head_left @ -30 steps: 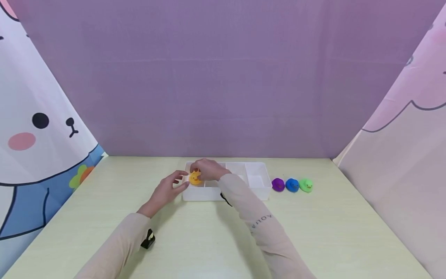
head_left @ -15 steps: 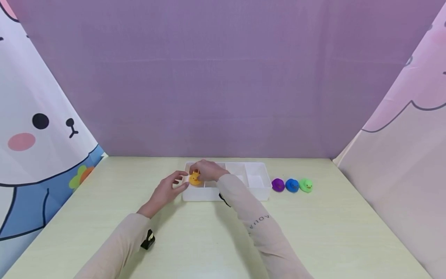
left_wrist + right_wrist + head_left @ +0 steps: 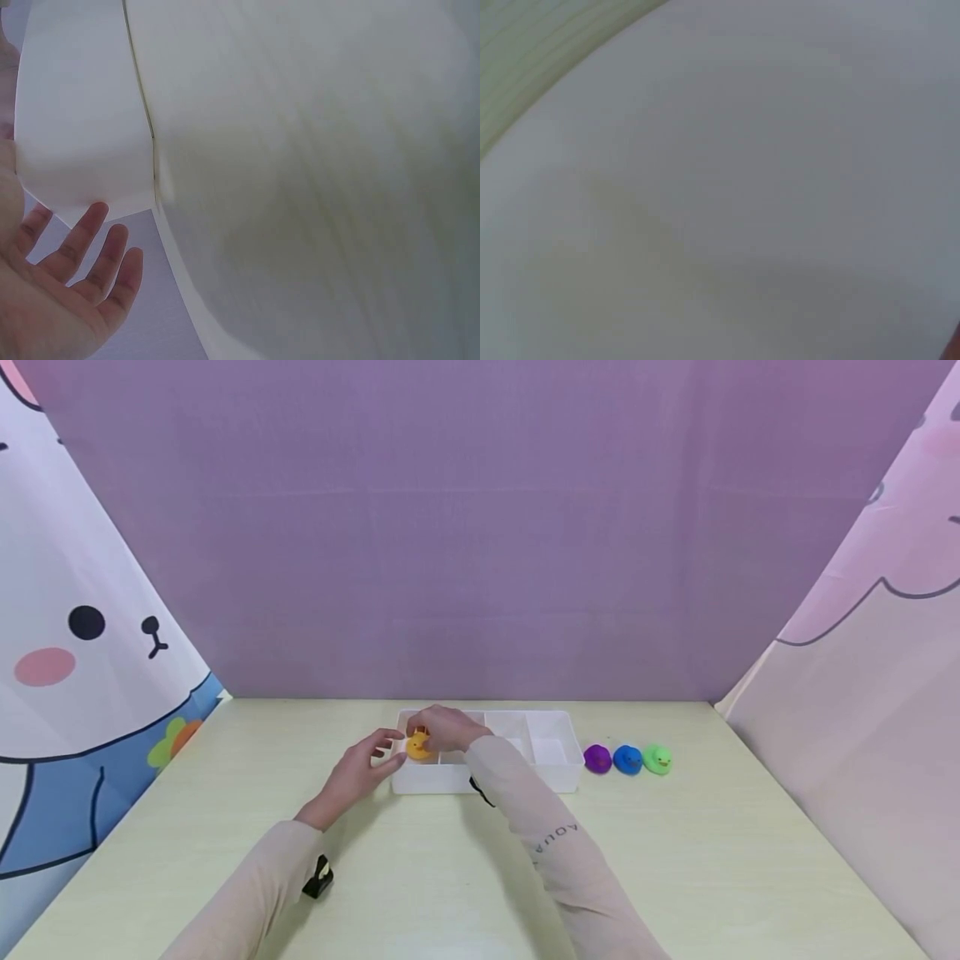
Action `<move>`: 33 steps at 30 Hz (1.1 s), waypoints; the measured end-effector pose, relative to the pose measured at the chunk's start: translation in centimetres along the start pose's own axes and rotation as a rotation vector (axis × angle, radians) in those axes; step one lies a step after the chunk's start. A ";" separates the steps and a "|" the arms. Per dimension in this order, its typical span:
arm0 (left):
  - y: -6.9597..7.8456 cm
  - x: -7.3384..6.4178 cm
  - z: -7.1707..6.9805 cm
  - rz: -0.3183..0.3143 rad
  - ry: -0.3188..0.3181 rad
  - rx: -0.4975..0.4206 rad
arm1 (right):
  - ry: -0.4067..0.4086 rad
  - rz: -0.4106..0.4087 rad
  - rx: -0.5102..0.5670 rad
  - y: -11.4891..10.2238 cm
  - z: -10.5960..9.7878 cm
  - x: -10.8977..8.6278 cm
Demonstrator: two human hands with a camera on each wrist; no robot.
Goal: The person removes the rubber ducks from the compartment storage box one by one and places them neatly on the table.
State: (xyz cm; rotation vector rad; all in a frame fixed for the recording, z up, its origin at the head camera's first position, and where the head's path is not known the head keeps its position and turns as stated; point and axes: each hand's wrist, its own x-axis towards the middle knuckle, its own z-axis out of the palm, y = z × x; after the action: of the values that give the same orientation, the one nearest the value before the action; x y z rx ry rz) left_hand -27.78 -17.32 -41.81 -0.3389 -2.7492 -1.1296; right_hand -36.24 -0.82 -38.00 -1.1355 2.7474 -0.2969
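Observation:
In the head view, a white divided box (image 3: 485, 782) stands on the table, its compartments side by side. My right hand (image 3: 447, 729) reaches into the leftmost compartment and holds a yellow rubber duck (image 3: 417, 746) between thumb and fingers; part of the duck is hidden. At the box's left end, my left hand (image 3: 360, 772) has its fingers spread and gently bent. The left wrist view shows the left hand (image 3: 64, 289) beside the end wall of the box (image 3: 82, 97); whether every fingertip touches it is unclear. Only a blurred white surface fills most of the right wrist view.
Right of the box, a purple duck (image 3: 597, 759), a blue duck (image 3: 627, 760) and a green duck (image 3: 657, 759) sit in a row on the pale wooden table (image 3: 750, 843). A purple cloth (image 3: 480, 527) hangs behind, with printed cloths at both sides.
My right forearm has shifted slightly left, while the right hand stays at the yellow duck in the same compartment. The left hand and the other ducks look unmoved.

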 end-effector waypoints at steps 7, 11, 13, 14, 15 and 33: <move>0.0 0.0 0.0 0.005 0.001 0.002 | 0.011 -0.005 0.005 0.1 -0.1 -0.1; -0.1 0.0 0.1 0.004 0.003 0.001 | 0.018 -0.009 0.006 0.0 -0.2 -0.2; -0.1 0.0 0.1 0.003 0.004 -0.002 | 0.020 -0.008 0.005 0.0 -0.2 -0.3; -0.1 0.0 0.1 0.004 0.005 -0.002 | 0.022 -0.010 0.003 0.0 -0.2 -0.3; -0.1 0.0 0.1 0.006 0.006 -0.002 | 0.024 -0.010 0.001 0.0 -0.2 -0.3; 0.1 0.0 0.1 -0.009 0.001 0.001 | 0.054 -0.036 -0.008 0.2 -0.9 -0.9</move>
State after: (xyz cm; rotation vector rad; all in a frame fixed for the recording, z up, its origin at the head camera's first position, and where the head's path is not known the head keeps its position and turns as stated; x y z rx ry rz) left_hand -27.75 -17.19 -41.78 -0.3263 -2.7527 -1.1305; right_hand -36.00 0.08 -37.10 -1.1966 2.7796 -0.3259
